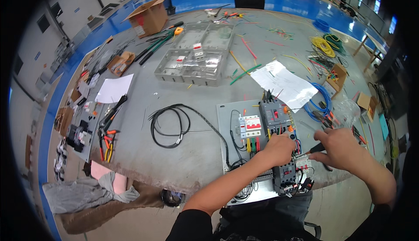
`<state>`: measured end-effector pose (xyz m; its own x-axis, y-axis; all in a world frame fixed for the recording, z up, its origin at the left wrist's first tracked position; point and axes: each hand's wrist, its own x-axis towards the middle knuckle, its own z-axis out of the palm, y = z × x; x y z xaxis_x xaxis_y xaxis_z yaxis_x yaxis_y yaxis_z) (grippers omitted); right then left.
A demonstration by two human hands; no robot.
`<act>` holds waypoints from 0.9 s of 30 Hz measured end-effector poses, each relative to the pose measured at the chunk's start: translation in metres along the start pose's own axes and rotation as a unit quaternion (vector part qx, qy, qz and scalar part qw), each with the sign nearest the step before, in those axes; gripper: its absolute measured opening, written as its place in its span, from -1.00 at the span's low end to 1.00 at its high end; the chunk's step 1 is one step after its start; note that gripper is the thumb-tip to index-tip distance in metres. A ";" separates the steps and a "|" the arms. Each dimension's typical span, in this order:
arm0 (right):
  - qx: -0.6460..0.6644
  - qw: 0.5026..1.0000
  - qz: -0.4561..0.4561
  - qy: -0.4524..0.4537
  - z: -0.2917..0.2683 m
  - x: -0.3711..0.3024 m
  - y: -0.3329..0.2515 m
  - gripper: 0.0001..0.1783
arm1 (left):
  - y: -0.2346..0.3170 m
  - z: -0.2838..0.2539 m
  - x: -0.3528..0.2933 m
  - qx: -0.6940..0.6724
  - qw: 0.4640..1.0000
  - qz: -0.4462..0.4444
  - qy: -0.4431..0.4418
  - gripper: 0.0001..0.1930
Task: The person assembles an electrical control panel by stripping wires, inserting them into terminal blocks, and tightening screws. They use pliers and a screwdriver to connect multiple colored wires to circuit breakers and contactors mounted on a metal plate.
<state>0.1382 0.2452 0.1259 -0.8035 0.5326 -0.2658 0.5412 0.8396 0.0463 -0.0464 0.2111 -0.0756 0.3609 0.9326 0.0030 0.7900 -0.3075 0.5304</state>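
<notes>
Grey tabletop (196, 97): one left hand (279, 148), one right hand (344, 149) at one panel (223, 125)

My left hand (279, 148) is over the silver metal mounting plate (224, 115); my right hand (344, 148) grips a black-handled tool (317, 148). Coiled black cable (179, 142) lies left of the plate.

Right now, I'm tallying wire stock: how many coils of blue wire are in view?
2: a far blue coil beyond the green coil; a near blue coil right of the white papers.
</notes>
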 end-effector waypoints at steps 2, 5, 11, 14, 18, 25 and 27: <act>0.023 1.000 -0.007 0.000 -0.004 -0.001 -0.002 -0.55 | 0.002 -0.001 0.001 -0.007 1.000 0.007 -0.001 -0.69; -0.013 1.000 0.005 0.004 0.006 -0.003 0.002 -0.53 | 0.003 -0.002 0.002 -0.009 1.000 0.012 0.005 -0.70; 0.013 1.000 -0.011 -0.010 0.002 -0.001 0.000 -0.48 | 0.000 0.000 0.001 -0.007 1.000 0.014 0.007 -0.71; -0.022 1.000 0.012 -0.001 0.011 -0.004 0.004 -0.46 | 0.002 0.001 0.003 -0.013 1.000 0.020 0.010 -0.71; 0.001 0.999 0.039 -0.021 -0.009 0.001 -0.010 -0.49 | -0.001 0.000 0.000 -0.015 1.000 0.016 0.013 -0.71; -0.007 1.000 0.021 -0.006 0.006 0.003 -0.002 -0.51 | 0.002 -0.006 -0.002 -0.004 1.000 0.000 -0.022 -0.66; 0.011 0.999 0.041 -0.027 -0.005 -0.003 -0.005 -0.54 | 0.007 -0.003 0.000 -0.007 1.000 0.010 0.001 -0.59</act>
<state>0.1366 0.2395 0.1318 -0.7419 0.5930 -0.3129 0.6107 0.7903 0.0498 -0.0427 0.2100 -0.0692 0.3757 0.9266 0.0160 0.7756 -0.3238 0.5419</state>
